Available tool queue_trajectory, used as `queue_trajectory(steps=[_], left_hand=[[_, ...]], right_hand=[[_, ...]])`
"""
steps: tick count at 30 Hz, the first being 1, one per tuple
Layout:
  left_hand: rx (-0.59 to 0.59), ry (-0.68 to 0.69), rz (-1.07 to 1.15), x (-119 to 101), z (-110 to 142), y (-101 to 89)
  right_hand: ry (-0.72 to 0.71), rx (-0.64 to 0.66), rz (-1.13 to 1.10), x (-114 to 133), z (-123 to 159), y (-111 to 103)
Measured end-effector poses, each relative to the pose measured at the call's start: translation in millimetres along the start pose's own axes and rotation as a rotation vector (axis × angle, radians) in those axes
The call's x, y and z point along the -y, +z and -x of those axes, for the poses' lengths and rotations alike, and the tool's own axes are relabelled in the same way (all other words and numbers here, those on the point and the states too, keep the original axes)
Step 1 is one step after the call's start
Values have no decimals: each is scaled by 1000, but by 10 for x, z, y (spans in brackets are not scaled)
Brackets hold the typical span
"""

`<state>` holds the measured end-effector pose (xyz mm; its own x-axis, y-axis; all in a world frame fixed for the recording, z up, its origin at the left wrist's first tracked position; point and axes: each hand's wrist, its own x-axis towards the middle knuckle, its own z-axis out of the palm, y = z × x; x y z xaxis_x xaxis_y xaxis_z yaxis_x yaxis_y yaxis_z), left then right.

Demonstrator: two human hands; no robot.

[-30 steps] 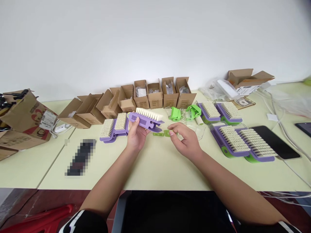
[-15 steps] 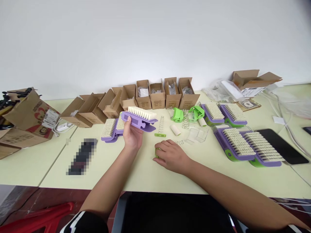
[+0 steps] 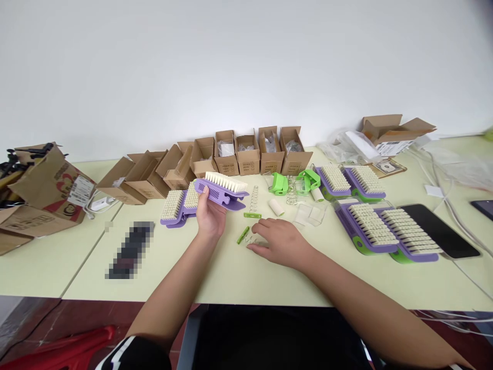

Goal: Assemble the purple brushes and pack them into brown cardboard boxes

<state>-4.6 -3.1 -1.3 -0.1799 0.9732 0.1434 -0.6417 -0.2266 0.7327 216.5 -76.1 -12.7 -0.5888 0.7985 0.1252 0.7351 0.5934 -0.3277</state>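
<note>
My left hand (image 3: 211, 218) grips a purple brush head (image 3: 221, 193) by its left end, raised above the table with cream bristles facing up. My right hand (image 3: 283, 242) rests low over the table, thumb and fingers apart. Just left of its fingertips lies a small green strip (image 3: 243, 235) with a coil spring (image 3: 251, 240); the hand hides part of that spring. Behind them sits another green strip (image 3: 252, 215) with a longer spring (image 3: 254, 198). A cream roll (image 3: 276, 207) lies beyond the right hand. Two purple bristle pieces (image 3: 172, 205) lie behind the left hand.
Several open cardboard boxes (image 3: 227, 165) line the wall. Green caps (image 3: 280, 183) and clear plastic parts (image 3: 310, 214) are on the right, beside purple-green brushes (image 3: 372, 226) and a black phone (image 3: 442, 231). A large carton (image 3: 57, 190) stands far left, cables (image 3: 442, 174) far right.
My right hand has brought one green strip with its spring nearer to me, set it on the table and let it go. The left hand has shifted slightly left, still holding the brush head.
</note>
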Motion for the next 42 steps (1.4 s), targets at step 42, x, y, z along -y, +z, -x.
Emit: queue_trajectory(steps=[42], left_hand=[[5, 73, -109, 31, -10, -63]], right_hand=[[318, -286, -836, -349, 78, -314]])
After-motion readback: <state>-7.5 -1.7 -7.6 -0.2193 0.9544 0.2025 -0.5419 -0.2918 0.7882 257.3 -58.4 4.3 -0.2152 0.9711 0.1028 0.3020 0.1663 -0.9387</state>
